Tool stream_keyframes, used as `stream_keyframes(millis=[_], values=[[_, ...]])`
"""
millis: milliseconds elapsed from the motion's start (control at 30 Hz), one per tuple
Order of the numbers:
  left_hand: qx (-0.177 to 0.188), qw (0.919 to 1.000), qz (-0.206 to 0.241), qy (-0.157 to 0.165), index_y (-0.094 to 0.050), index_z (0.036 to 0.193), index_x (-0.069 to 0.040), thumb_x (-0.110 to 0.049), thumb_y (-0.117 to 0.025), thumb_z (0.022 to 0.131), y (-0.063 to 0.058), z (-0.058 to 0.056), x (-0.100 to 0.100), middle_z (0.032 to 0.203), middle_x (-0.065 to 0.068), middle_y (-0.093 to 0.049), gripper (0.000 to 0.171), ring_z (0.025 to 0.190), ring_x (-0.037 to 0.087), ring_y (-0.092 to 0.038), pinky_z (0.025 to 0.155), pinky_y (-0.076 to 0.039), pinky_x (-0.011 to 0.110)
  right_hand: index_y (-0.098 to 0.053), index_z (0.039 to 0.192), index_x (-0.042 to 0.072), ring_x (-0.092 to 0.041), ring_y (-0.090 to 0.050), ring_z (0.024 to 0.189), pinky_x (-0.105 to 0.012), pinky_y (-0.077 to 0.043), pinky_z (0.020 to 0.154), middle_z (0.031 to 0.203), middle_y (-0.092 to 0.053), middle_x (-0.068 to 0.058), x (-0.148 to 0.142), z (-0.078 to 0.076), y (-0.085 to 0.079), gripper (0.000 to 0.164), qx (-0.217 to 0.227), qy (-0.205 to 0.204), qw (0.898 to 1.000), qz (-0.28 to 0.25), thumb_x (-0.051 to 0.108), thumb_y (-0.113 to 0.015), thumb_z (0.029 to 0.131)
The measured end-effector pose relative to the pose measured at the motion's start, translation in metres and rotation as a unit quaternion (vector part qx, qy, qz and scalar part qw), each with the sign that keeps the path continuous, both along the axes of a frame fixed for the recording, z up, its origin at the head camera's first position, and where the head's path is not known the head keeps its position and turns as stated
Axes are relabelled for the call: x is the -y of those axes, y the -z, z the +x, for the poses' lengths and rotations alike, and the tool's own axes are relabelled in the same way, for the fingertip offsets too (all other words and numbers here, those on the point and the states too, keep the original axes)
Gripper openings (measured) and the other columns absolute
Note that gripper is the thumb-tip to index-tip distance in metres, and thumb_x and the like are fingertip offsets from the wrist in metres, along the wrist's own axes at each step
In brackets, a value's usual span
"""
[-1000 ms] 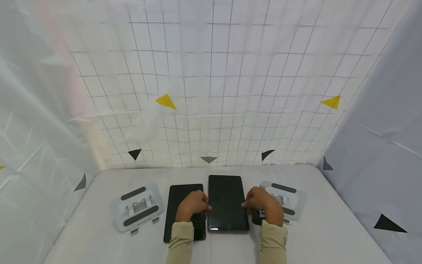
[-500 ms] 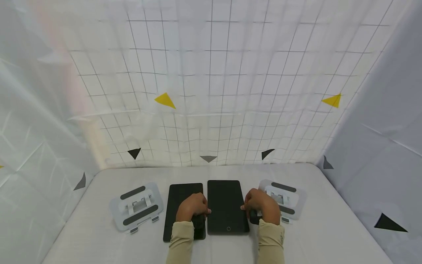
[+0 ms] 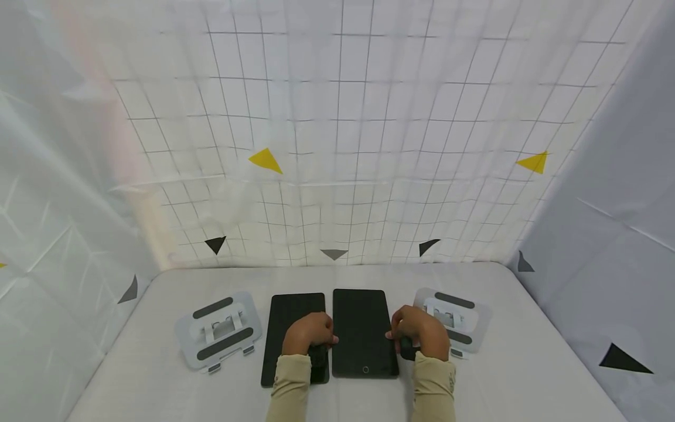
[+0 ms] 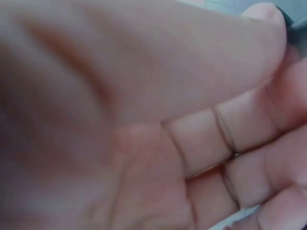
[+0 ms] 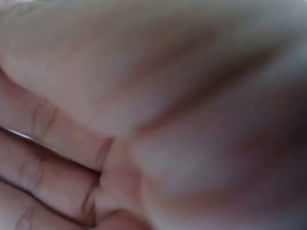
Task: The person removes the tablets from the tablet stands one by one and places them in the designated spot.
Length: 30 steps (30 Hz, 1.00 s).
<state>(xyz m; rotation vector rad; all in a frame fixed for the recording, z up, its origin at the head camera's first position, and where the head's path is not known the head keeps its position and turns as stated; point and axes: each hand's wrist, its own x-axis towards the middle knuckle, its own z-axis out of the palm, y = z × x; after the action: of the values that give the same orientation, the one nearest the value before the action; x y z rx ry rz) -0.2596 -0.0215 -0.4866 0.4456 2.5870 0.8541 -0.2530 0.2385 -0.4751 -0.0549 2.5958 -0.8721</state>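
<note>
A black tablet [image 3: 361, 328] with a round home button near its front edge lies between my hands in the head view. My left hand [image 3: 309, 332] pinches its left edge between thumb and curled fingers. On the opposite edge, my right hand [image 3: 422, 328] grips with thumb and fingertips. The left wrist view catches the thumb tip [image 4: 268, 19] against a dark edge at the top right; palm and fingers [image 5: 57, 163] fill the right wrist view. A second black tablet [image 3: 289, 313] lies to the left, partly under my left hand and wrist.
A grey folding stand [image 3: 252, 310] with dark pads lies flat on the left of the white table [image 3: 142, 375]. A similar stand [image 3: 479, 319] lies right, partly behind my right hand. White sheeting [image 3: 337, 205] with grid lines hangs at the back.
The gripped tablet has come slightly toward me and levelled out, and the bright glare along its front edge is gone. Both hands moved a little with it. The other tablet and the stands stayed put.
</note>
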Motion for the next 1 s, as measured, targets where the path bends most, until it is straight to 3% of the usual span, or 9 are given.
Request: stream_keyframes(millis=[467, 1000], values=[[-0.013, 0.9997, -0.017, -0.009, -0.056, 0.068, -0.009, -0.014, -0.074, 0.088, -0.0019, 0.0033, -0.0022, 0.063, 0.001, -0.049, 0.028, 0.056, 0.014, -0.041, 0.052, -0.033, 0.03, -0.063, 0.075, 0.008, -0.019, -0.055, 0.058, -0.03, -0.042, 0.053, 0.058, -0.065, -0.001, 0.0039, -0.0016, 0.0035, 0.019, -0.009, -0.001, 0.999, 0.033, 0.016, -0.076, 0.087], [-0.024, 0.9988, -0.034, -0.027, -0.058, 0.072, -0.009, -0.015, -0.077, 0.086, -0.0027, 0.0028, -0.0048, 0.067, 0.002, -0.053, 0.024, 0.059, 0.017, -0.046, 0.054, -0.038, 0.032, -0.063, 0.076, 0.008, -0.02, -0.057, 0.061, -0.031, -0.043, 0.056, 0.059, -0.065, -0.002, 0.0047, -0.0036, 0.0031, 0.018, 0.006, 0.012, 0.999, 0.034, 0.015, -0.076, 0.087]])
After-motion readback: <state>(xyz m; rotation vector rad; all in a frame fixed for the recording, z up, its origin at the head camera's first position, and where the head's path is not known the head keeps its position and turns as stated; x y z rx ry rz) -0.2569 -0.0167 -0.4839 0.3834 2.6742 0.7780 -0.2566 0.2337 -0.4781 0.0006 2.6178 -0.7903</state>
